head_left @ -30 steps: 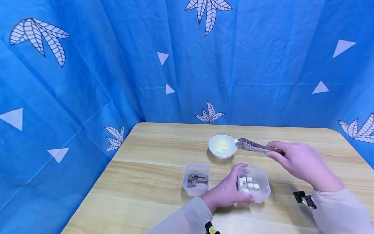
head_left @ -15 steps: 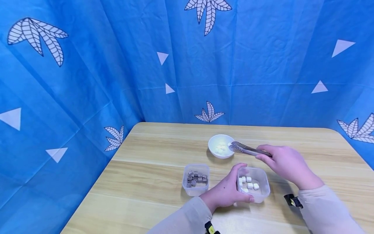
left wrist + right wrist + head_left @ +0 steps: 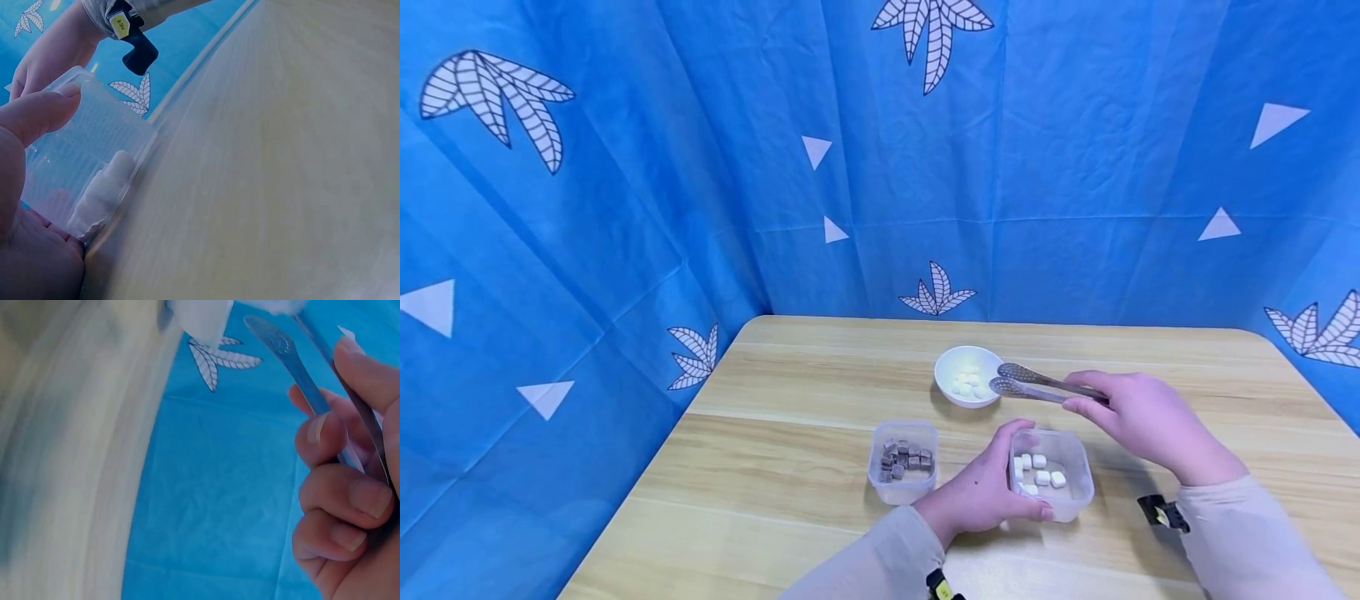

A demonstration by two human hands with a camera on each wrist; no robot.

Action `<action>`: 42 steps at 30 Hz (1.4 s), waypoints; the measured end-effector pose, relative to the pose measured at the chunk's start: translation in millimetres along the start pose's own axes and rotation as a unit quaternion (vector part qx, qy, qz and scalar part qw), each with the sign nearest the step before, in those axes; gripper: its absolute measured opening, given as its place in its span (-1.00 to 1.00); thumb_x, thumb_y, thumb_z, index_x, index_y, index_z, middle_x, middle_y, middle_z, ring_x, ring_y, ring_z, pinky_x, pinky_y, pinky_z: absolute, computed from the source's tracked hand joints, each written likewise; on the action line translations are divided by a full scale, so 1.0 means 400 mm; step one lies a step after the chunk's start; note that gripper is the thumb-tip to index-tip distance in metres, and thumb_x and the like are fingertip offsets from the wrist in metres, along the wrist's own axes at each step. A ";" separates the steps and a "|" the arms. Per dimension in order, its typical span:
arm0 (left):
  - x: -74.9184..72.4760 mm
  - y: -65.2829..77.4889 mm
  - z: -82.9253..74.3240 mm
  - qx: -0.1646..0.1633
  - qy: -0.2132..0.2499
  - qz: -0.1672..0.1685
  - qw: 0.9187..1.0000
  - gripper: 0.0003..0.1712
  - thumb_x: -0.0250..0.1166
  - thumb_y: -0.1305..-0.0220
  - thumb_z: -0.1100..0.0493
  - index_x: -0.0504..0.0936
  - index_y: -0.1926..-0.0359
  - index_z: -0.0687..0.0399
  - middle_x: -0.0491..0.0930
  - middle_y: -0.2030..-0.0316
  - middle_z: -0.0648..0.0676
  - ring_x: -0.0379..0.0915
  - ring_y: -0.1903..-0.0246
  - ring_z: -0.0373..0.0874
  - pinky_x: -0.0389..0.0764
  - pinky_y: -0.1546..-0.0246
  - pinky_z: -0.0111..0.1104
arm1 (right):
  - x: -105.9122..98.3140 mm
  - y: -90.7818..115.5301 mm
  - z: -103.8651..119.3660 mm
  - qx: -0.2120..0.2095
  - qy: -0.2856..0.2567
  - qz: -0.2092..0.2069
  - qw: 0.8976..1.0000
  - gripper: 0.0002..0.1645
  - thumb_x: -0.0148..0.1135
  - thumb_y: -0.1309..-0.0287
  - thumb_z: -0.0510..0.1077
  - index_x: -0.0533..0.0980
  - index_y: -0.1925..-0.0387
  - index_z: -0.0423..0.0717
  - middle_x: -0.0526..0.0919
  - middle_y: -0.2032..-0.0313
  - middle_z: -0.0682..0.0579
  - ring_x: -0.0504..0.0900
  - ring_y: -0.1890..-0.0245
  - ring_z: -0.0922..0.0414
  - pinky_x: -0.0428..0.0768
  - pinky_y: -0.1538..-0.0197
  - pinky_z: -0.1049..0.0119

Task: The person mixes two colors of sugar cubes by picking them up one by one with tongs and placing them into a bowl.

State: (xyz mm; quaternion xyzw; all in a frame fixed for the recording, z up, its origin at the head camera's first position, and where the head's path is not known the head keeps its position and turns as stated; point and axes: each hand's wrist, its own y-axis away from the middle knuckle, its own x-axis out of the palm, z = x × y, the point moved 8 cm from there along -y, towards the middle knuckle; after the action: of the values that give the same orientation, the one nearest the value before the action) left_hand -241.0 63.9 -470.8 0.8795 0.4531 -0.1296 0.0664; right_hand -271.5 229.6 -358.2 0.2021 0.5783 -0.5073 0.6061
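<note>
My left hand (image 3: 988, 492) grips a clear plastic container (image 3: 1078, 467) from its left side, thumb along the near wall. Several white cubes (image 3: 1042, 477) lie inside; in the left wrist view these white cubes (image 3: 103, 194) show through the wall. My right hand (image 3: 1150, 425) holds metal tongs (image 3: 1037, 382) with perforated tips. Those tips are spread apart at the right rim of a white bowl (image 3: 951, 392), with nothing visible between them. Several pale cubes (image 3: 967, 380) lie in the bowl. Curled fingers wrap the tongs (image 3: 300, 372) in the right wrist view.
Left of my left hand stands a second clear container (image 3: 883, 492) with several dark brown cubes (image 3: 902, 458). Everything rests on a wooden table (image 3: 760, 467). A blue curtain (image 3: 880, 183) hangs behind the table and along its left side.
The tongs moved left over the bowl with a white cube, then opened and drew back slightly right. The cube is out of their tips. My left hand stayed on the container.
</note>
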 end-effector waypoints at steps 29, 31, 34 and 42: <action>0.001 0.003 0.004 -0.018 0.006 -0.007 1.000 0.24 0.66 0.06 0.17 0.06 -0.51 -0.36 0.35 -0.27 -0.17 0.40 -0.07 -0.35 0.35 -0.21 -0.41 | -0.078 0.082 0.005 0.027 -0.072 0.189 0.979 -0.53 0.41 -0.10 0.30 0.68 -0.01 0.24 0.55 0.47 0.37 0.39 0.57 0.38 0.41 0.47 0.38; 0.002 0.003 0.003 -0.012 0.011 -0.003 1.000 0.23 0.65 0.05 0.19 0.06 -0.51 -0.34 0.35 -0.25 -0.19 0.42 -0.05 -0.35 0.38 -0.18 -0.44 | -0.065 0.085 0.016 0.024 -0.083 0.206 0.975 -0.54 0.41 -0.09 0.32 0.68 0.01 0.28 0.44 0.58 0.35 0.36 0.61 0.37 0.38 0.52 0.39; 0.003 0.001 0.001 -0.003 0.009 0.000 1.000 0.21 0.64 0.03 0.18 0.06 -0.51 -0.33 0.33 -0.28 -0.24 0.39 -0.10 -0.36 0.36 -0.20 -0.43 | -0.051 0.084 0.036 0.005 -0.078 0.218 0.973 -0.57 0.42 -0.07 0.32 0.68 0.05 0.31 0.40 0.59 0.38 0.34 0.60 0.38 0.37 0.52 0.40; 0.001 -0.001 -0.002 0.013 -0.017 -0.006 1.000 0.21 0.65 0.04 0.16 0.06 -0.50 -0.30 0.33 -0.34 -0.23 0.32 -0.20 -0.35 0.31 -0.26 -0.42 | -0.019 0.077 0.063 -0.002 -0.048 0.230 0.972 -0.66 0.53 0.02 0.11 0.70 0.13 0.31 0.48 0.52 0.40 0.36 0.56 0.38 0.38 0.49 0.37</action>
State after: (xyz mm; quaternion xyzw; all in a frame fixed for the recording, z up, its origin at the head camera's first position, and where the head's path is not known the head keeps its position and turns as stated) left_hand -241.1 64.8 -470.3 0.8753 0.4553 -0.1510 0.0616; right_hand -231.4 223.9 -355.5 0.3033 0.4877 -0.3625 0.7340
